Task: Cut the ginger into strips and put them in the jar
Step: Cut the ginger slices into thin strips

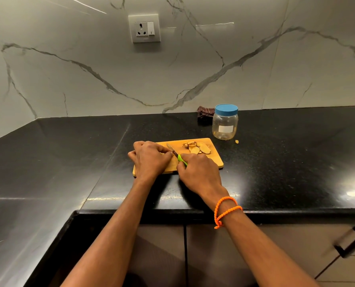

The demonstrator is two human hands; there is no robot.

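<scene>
Your left hand point(149, 159) curls over a piece of ginger point(163, 153) on the board point(214, 160), hiding nearly all of it, so you cannot tell its long axis. Your right hand point(197, 169) grips the knife point(175, 154); the blade runs up and away, right against your left fingertips. Cut slices point(197, 148) lie on the board's far right. The jar point(225, 124) stands beyond on the table point(68, 162), lid on, nearer your right hand.

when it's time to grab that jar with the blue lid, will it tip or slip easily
The jar looks like clear plastic and nearly empty, so probably light and easy to knock over. Its smooth rounded walls may be a little slippery. The blue lid is on, so nothing should spill.
</scene>
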